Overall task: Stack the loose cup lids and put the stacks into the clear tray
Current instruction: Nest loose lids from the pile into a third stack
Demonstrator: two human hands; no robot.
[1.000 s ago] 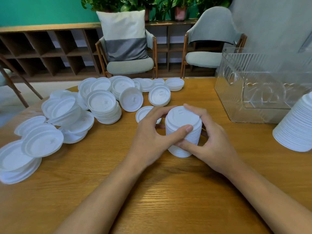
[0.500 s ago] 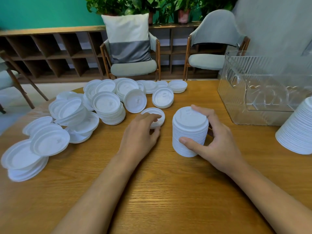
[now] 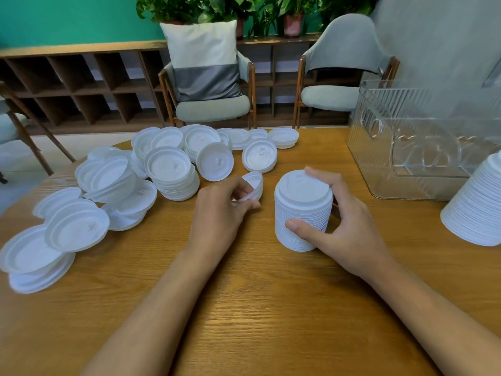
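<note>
2 chairs [image 3: 211, 104], pillow [image 3: 203, 61], shelf [image 3: 81, 85], plants [image 3: 244, 9] behind table [image 3: 271, 308].

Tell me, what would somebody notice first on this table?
Probably the two hands in the middle: the right hand grips a tall stack of lids, and the left hand pinches one loose lid beside it. Then the white lid piles across the table's left side.

right lid stack [image 3: 477, 207] cropped by edge, clear tray [image 3: 423, 147] cropped right, single lid [image 3: 253, 185] motion-blurred

Perhaps a café lounge, armchairs [image 3: 211, 85], cubby shelving [image 3: 81, 85]
</note>
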